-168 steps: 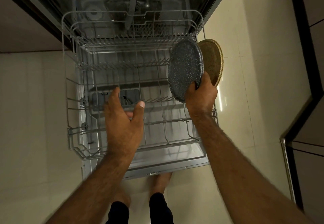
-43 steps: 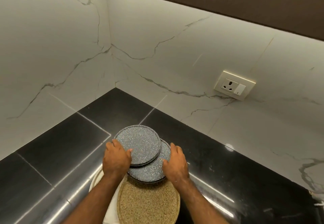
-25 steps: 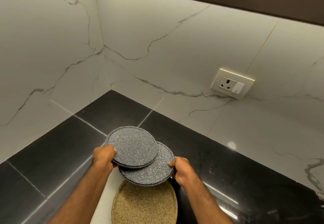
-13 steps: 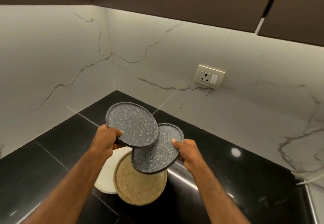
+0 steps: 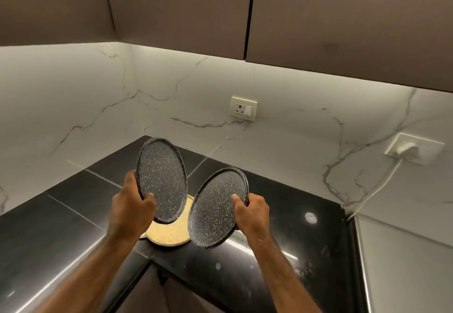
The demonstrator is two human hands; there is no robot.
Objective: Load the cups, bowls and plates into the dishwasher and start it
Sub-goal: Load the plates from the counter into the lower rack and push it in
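The left hand, at lower centre-left of the frame, grips the lower left rim of a dark speckled plate, thumb on its face and fingers behind, holding it tilted almost upright above the counter. Just right of it, the right hand clamps the right edge of a second dark speckled plate in the same way; a doubled rim along its upper right edge hints at another plate stacked behind, though that cannot be told for certain. The two plates stand near each other without touching. Below and between them a tan speckled plate lies flat on the black counter, near its inner corner edge. Behind rises a white marble backsplash with a wall socket at centre and a plugged socket at right, under brown cabinets across the top.
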